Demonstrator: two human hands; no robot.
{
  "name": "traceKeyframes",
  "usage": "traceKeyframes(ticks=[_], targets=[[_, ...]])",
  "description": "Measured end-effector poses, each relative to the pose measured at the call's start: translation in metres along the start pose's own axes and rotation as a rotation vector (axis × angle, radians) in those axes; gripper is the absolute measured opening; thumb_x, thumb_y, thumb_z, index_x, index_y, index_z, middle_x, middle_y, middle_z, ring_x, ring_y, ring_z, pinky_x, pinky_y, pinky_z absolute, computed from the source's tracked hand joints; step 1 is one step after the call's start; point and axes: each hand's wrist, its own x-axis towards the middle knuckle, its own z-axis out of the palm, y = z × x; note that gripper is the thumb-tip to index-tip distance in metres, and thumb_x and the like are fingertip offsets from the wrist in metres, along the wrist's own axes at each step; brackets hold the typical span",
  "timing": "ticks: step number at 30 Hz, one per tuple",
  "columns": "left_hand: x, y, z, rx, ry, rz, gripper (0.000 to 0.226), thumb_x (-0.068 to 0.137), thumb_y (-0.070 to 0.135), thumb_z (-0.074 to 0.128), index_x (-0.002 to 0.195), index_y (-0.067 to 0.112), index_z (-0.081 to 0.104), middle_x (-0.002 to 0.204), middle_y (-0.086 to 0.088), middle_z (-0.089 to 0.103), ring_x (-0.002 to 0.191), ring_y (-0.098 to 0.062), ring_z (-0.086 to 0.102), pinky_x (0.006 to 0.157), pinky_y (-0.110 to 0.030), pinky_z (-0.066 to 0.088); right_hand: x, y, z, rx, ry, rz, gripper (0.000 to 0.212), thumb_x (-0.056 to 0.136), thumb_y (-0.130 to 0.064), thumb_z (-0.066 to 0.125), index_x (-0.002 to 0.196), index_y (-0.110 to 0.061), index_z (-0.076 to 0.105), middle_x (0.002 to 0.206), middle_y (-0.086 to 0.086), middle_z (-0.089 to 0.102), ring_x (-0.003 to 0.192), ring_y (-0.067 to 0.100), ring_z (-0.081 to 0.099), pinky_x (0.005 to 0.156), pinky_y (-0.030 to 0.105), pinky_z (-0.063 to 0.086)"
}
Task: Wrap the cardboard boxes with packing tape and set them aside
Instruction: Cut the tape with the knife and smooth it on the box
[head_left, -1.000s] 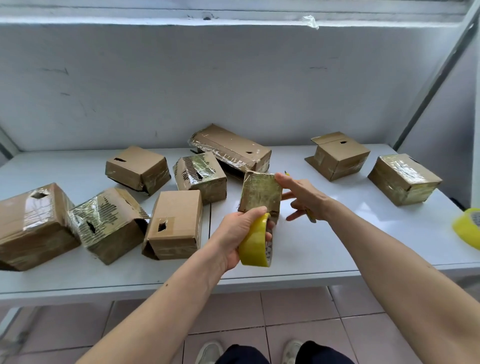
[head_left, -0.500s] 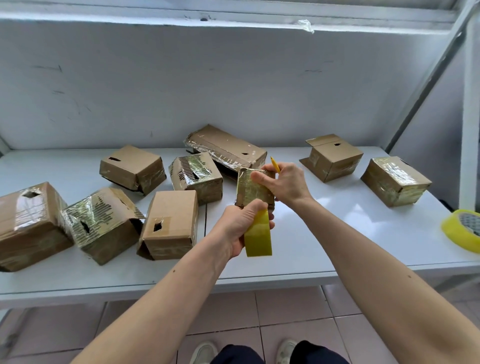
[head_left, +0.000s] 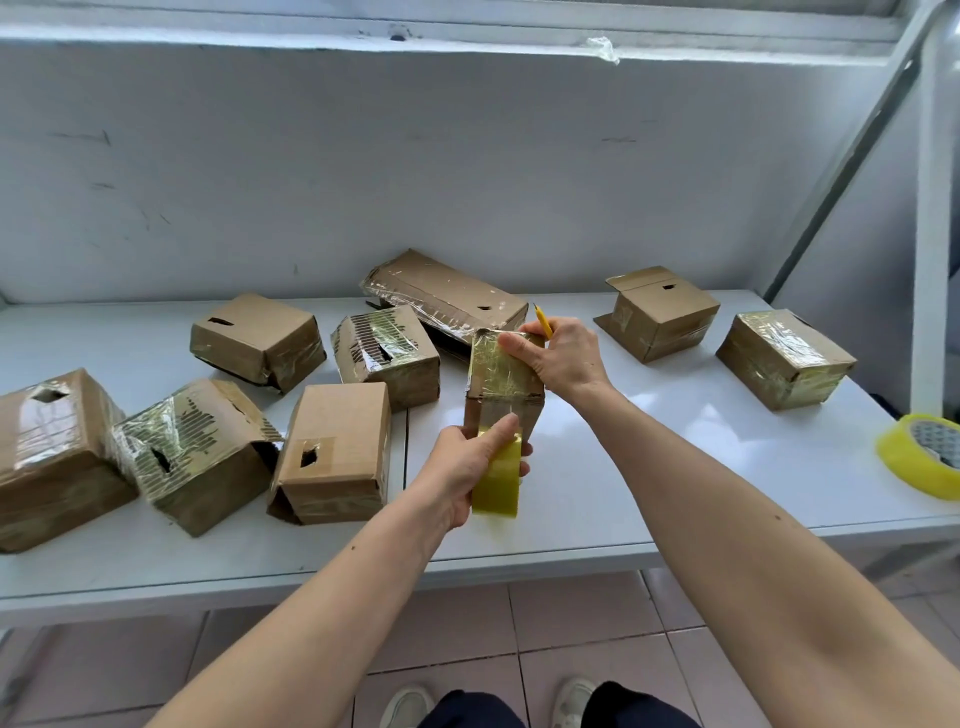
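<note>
On a white table (head_left: 649, 447) against a pale grey wall, among scattered brown cardboard boxes, the small tape-covered cardboard box (head_left: 506, 371) stands upright at centre, long axis vertical, its shiny face turned near. The right hand (head_left: 563, 358) pinches its top far edge with a thin yellow cutter (head_left: 543, 321) tucked in; the left hand (head_left: 467, 470) grips the yellow packing tape roll (head_left: 497, 486) against its near base. Held only at the top, the box could tip or twist as tape pulls, wrinkling the strip.
</note>
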Motion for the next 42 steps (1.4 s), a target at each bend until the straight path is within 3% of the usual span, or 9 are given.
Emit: traceKeyframes(ticks=[4, 13, 18, 22, 29, 33, 37, 40, 42], targets=[[0.003, -0.006, 0.001, -0.045, 0.045, 0.104, 0.034, 0.095, 0.018, 0.067, 0.119, 0.014, 0.043, 0.067, -0.002, 0.074, 0.05, -0.015, 0.066, 0.053, -0.026, 0.057, 0.008, 0.004, -0.001, 0.014, 0.0, 0.033, 0.039, 0.077, -0.059, 0.075, 0.091, -0.023, 0.074, 0.088, 0.001, 0.071, 0.085, 0.021, 0.067, 0.077, 0.044, 0.059], [0.028, -0.005, 0.007, 0.077, 0.153, 0.254, 0.032, 0.092, 0.023, 0.071, 0.113, 0.02, 0.047, 0.103, -0.017, 0.073, 0.059, -0.022, 0.071, 0.053, -0.028, 0.054, 0.028, 0.003, 0.001, -0.029, -0.079, 0.169, 0.036, 0.077, -0.061, 0.074, 0.081, -0.026, 0.069, 0.079, -0.001, 0.071, 0.077, 0.023, 0.069, 0.069, 0.047, 0.061], [0.033, -0.003, 0.012, 0.023, 0.202, 0.248, 0.03, 0.089, 0.019, 0.074, 0.104, 0.018, 0.048, 0.101, -0.023, 0.072, 0.054, -0.028, 0.068, 0.061, -0.037, 0.056, 0.008, -0.009, -0.002, -0.465, 0.142, -0.135, 0.046, 0.09, -0.06, 0.058, 0.11, -0.019, 0.067, 0.106, 0.005, 0.067, 0.1, 0.029, 0.063, 0.072, 0.035, 0.043], [0.034, -0.002, 0.012, -0.004, 0.19, 0.243, 0.028, 0.089, 0.021, 0.075, 0.1, 0.021, 0.049, 0.103, -0.023, 0.072, 0.054, -0.028, 0.067, 0.062, -0.037, 0.056, -0.002, -0.011, -0.004, -0.575, -0.003, -0.164, 0.058, 0.093, -0.07, 0.034, 0.091, -0.018, 0.06, 0.098, 0.006, 0.066, 0.094, 0.031, 0.063, 0.064, 0.032, 0.035], [0.031, -0.006, 0.008, 0.048, 0.141, 0.23, 0.033, 0.09, 0.028, 0.074, 0.111, 0.023, 0.049, 0.102, -0.012, 0.071, 0.058, -0.02, 0.071, 0.05, -0.025, 0.054, -0.009, -0.004, 0.008, -0.556, -0.072, -0.196, 0.069, 0.089, -0.074, 0.036, 0.126, -0.018, 0.052, 0.122, -0.002, 0.059, 0.104, 0.028, 0.061, 0.069, 0.033, 0.037], [0.029, -0.003, 0.007, 0.082, 0.163, 0.193, 0.04, 0.09, 0.028, 0.074, 0.117, 0.016, 0.047, 0.095, -0.008, 0.069, 0.051, -0.014, 0.068, 0.045, -0.022, 0.051, -0.011, -0.008, 0.003, -0.553, -0.079, -0.154, 0.066, 0.088, -0.075, 0.036, 0.121, -0.02, 0.054, 0.12, -0.002, 0.06, 0.102, 0.028, 0.06, 0.069, 0.034, 0.037], [0.02, 0.003, 0.01, 0.096, 0.067, 0.289, 0.032, 0.093, 0.022, 0.07, 0.117, 0.02, 0.049, 0.109, -0.013, 0.067, 0.052, -0.009, 0.068, 0.046, -0.018, 0.05, -0.005, -0.017, -0.005, -0.556, -0.171, -0.079, 0.07, 0.085, -0.079, 0.028, 0.113, -0.019, 0.052, 0.116, -0.001, 0.058, 0.103, 0.027, 0.058, 0.07, 0.035, 0.037], [0.015, 0.008, 0.01, 0.075, 0.014, 0.291, 0.026, 0.095, 0.015, 0.067, 0.114, 0.024, 0.052, 0.114, -0.013, 0.067, 0.055, -0.009, 0.069, 0.048, -0.018, 0.05, -0.001, -0.024, -0.015, -0.462, -0.244, -0.051, 0.078, 0.085, -0.081, 0.03, 0.127, -0.019, 0.051, 0.134, 0.0, 0.049, 0.123, 0.028, 0.052, 0.09, 0.043, 0.046], [0.014, 0.01, 0.009, 0.07, -0.005, 0.278, 0.028, 0.095, 0.011, 0.066, 0.116, 0.023, 0.051, 0.115, -0.014, 0.067, 0.057, -0.01, 0.069, 0.049, -0.019, 0.051, -0.004, -0.029, -0.025, -0.432, -0.187, -0.021, 0.08, 0.087, -0.076, 0.042, 0.143, -0.019, 0.042, 0.147, 0.005, 0.039, 0.131, 0.027, 0.046, 0.102, 0.044, 0.04]])
